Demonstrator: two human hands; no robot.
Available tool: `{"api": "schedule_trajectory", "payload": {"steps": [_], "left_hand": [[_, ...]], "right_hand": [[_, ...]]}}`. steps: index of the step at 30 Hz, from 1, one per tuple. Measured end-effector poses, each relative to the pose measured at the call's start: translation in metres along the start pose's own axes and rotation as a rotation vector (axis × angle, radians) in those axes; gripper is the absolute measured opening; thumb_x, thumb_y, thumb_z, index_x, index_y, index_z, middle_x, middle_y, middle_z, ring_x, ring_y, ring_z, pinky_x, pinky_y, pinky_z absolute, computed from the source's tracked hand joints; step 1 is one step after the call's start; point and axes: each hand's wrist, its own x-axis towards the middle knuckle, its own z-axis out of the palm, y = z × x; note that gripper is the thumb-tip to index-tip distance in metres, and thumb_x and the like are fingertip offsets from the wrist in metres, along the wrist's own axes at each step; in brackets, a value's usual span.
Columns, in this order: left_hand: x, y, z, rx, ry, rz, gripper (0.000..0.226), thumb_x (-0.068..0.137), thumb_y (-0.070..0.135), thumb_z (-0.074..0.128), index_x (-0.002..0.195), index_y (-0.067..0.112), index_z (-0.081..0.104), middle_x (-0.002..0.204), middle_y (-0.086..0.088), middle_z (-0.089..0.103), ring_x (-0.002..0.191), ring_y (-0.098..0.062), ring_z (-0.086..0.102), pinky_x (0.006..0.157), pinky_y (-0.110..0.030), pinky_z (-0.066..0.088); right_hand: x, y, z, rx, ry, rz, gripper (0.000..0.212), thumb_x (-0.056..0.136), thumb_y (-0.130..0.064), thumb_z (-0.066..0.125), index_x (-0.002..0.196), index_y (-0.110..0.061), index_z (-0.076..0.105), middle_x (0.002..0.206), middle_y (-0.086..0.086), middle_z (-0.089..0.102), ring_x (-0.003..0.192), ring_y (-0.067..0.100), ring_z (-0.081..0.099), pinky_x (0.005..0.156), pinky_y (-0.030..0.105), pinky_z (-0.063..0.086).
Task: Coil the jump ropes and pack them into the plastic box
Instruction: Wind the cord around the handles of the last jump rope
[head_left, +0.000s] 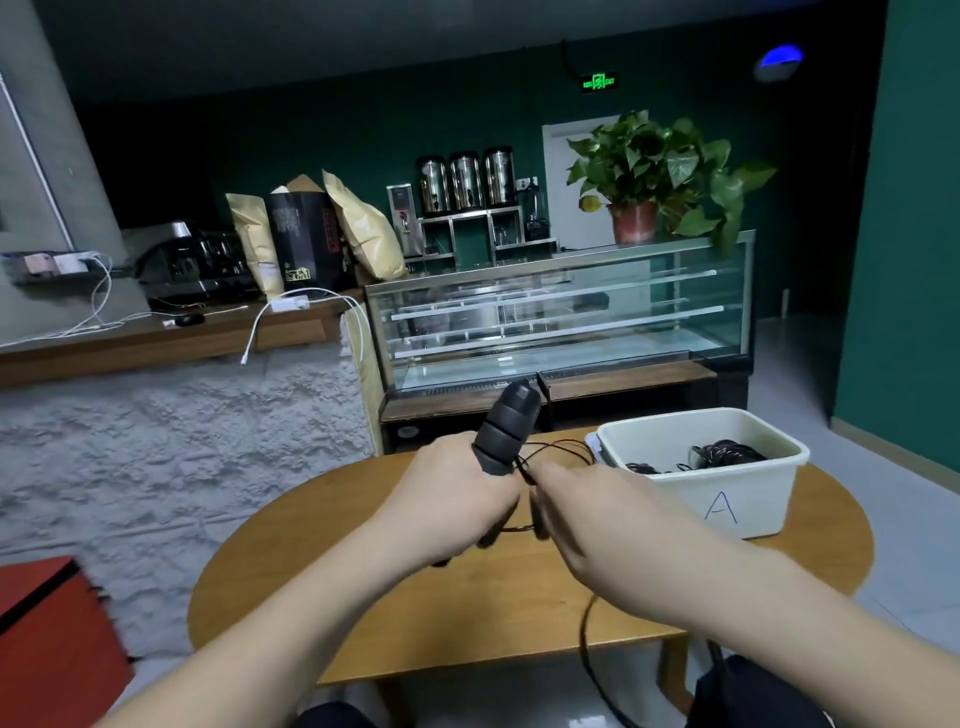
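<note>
the left hand (457, 493) is gripping the rope handle (506, 428) with curled fingers, just left of the box (727, 499). the right hand (587, 512) is pinching the thin rope (558, 446), winding loops. next, i think, the coil is going into the box on the bench (467, 613).

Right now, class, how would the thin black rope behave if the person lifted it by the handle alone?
Probably floppy: the rope sags in loose loops beside the handle held in the left hand. Likely light, being thin. It may uncoil, since a length hangs off the table.
</note>
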Motion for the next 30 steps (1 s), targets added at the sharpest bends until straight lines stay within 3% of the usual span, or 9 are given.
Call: {"api": "schedule_trajectory", "payload": {"steps": [4, 9, 12, 15, 18, 23, 26, 28, 30], "left_hand": [[0.008, -0.005, 0.003, 0.544, 0.120, 0.138, 0.018, 0.087, 0.031, 0.055, 0.089, 0.021, 0.040, 0.078, 0.003, 0.049, 0.070, -0.026, 0.051, 0.059, -0.035, 0.040], [-0.001, -0.002, 0.009, 0.860, 0.149, 0.261, 0.028, 0.091, 0.023, 0.056, 0.097, 0.020, 0.029, 0.092, 0.001, 0.043, 0.090, -0.028, 0.059, 0.064, -0.035, 0.034], [-0.009, 0.000, 0.010, 0.989, 0.145, 0.405, 0.031, 0.091, 0.019, 0.055, 0.098, 0.021, 0.025, 0.103, -0.003, 0.051, 0.080, -0.025, 0.046, 0.064, -0.034, 0.029], [-0.016, 0.001, 0.012, 0.992, 0.119, 0.590, 0.028, 0.085, 0.021, 0.063, 0.100, 0.020, 0.040, 0.099, -0.004, 0.057, 0.077, -0.025, 0.051, 0.063, -0.034, 0.028], [-0.017, -0.002, 0.014, 0.947, 0.081, 0.737, 0.040, 0.060, 0.025, 0.082, 0.087, 0.019, 0.052, 0.074, 0.001, 0.057, 0.057, -0.020, 0.052, 0.054, -0.028, 0.025], [-0.019, 0.004, 0.009, 0.784, 0.099, 0.826, 0.032, 0.067, 0.023, 0.075, 0.091, 0.018, 0.055, 0.078, 0.004, 0.057, 0.062, -0.018, 0.051, 0.052, -0.029, 0.038], [-0.021, 0.008, 0.007, 0.692, 0.104, 0.787, 0.030, 0.071, 0.021, 0.070, 0.097, 0.018, 0.057, 0.083, 0.006, 0.058, 0.067, -0.018, 0.053, 0.053, -0.031, 0.043], [-0.022, 0.012, 0.006, 0.661, 0.125, 0.738, 0.033, 0.070, 0.022, 0.070, 0.100, 0.019, 0.056, 0.083, 0.008, 0.058, 0.068, -0.017, 0.053, 0.054, -0.029, 0.040], [-0.023, 0.016, 0.005, 0.634, 0.149, 0.684, 0.035, 0.072, 0.022, 0.070, 0.104, 0.020, 0.054, 0.086, 0.009, 0.058, 0.071, -0.017, 0.055, 0.056, -0.030, 0.043]], "right_hand": [[0.000, 0.002, -0.016, -0.030, 0.082, -0.050, 0.027, 0.102, -0.041, 0.034, 0.090, -0.024, 0.051, 0.074, -0.004, 0.060, 0.071, 0.024, 0.057, 0.068, 0.041, 0.050], [0.011, 0.024, -0.039, 0.119, 0.022, -0.152, 0.020, 0.091, -0.044, 0.065, 0.087, -0.026, 0.070, 0.071, -0.010, 0.069, 0.067, 0.005, 0.063, 0.063, 0.023, 0.051], [0.022, 0.041, -0.057, 0.303, -0.053, -0.104, 0.022, 0.075, -0.049, 0.079, 0.082, -0.028, 0.076, 0.074, -0.013, 0.071, 0.069, 0.001, 0.063, 0.062, 0.016, 0.046], [0.031, 0.056, -0.065, 0.522, -0.124, -0.056, 0.022, 0.066, -0.043, 0.087, 0.077, -0.027, 0.077, 0.070, 0.002, 0.070, 0.061, 0.011, 0.056, 0.057, 0.028, 0.040], [0.036, 0.066, -0.059, 0.671, -0.142, -0.057, 0.030, 0.059, -0.045, 0.088, 0.075, -0.021, 0.079, 0.072, 0.017, 0.068, 0.062, 0.016, 0.051, 0.060, 0.033, 0.036], [0.030, 0.076, -0.035, 0.917, -0.066, -0.029, 0.050, 0.053, -0.063, 0.085, 0.069, -0.016, 0.077, 0.055, 0.001, 0.061, 0.053, 0.008, 0.048, 0.053, 0.019, 0.039], [0.025, 0.070, -0.014, 1.052, 0.075, 0.055, 0.079, 0.064, -0.074, 0.073, 0.061, 0.004, 0.060, 0.054, 0.005, 0.050, 0.051, 0.011, 0.041, 0.051, 0.019, 0.032], [0.021, 0.059, -0.002, 1.111, 0.142, 0.122, 0.069, 0.084, -0.062, 0.060, 0.051, -0.003, 0.049, 0.048, -0.002, 0.045, 0.046, 0.007, 0.039, 0.048, 0.018, 0.031], [0.016, 0.047, 0.011, 1.168, 0.156, 0.242, 0.059, 0.100, -0.026, 0.056, 0.041, -0.017, 0.056, 0.040, -0.011, 0.045, 0.039, -0.001, 0.040, 0.047, 0.019, 0.030]]}}
